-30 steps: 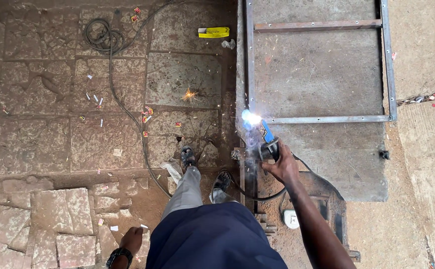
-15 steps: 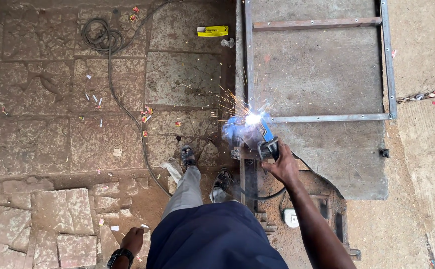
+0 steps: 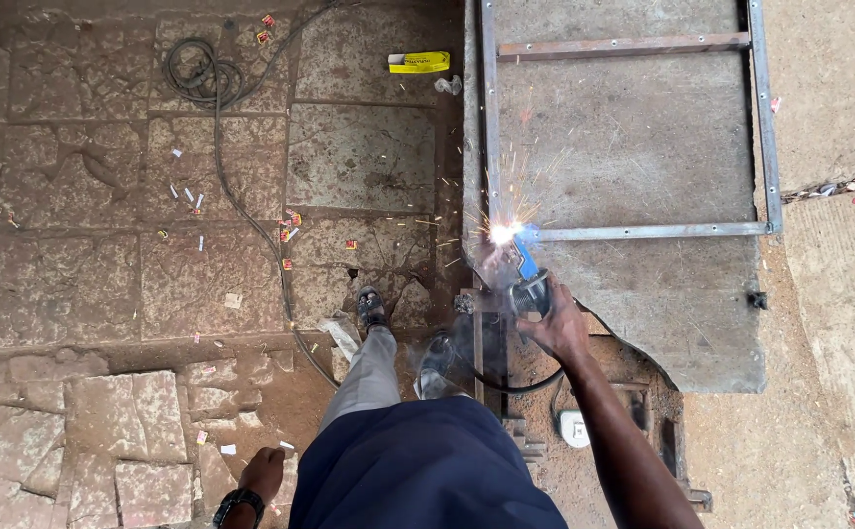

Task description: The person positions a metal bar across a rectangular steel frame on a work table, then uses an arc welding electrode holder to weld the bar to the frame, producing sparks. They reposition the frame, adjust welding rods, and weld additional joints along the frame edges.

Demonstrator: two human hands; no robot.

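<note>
The right hand is wrapped around one welding holder, its tip sparking just ahead on one metal frame. The left hand hangs loosely curled, holding nothing. One coiled cable and one yellow packet lie far ahead.

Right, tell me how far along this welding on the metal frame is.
Done: the grey steel bar frame lies assembled on its metal sheet, crossbars in place. In hand: the right hand holds the blue-tipped electrode holder at a sparking arc on the left rail-crossbar joint. Left: cannot tell which other joints are welded. The left hand hangs empty.
</note>
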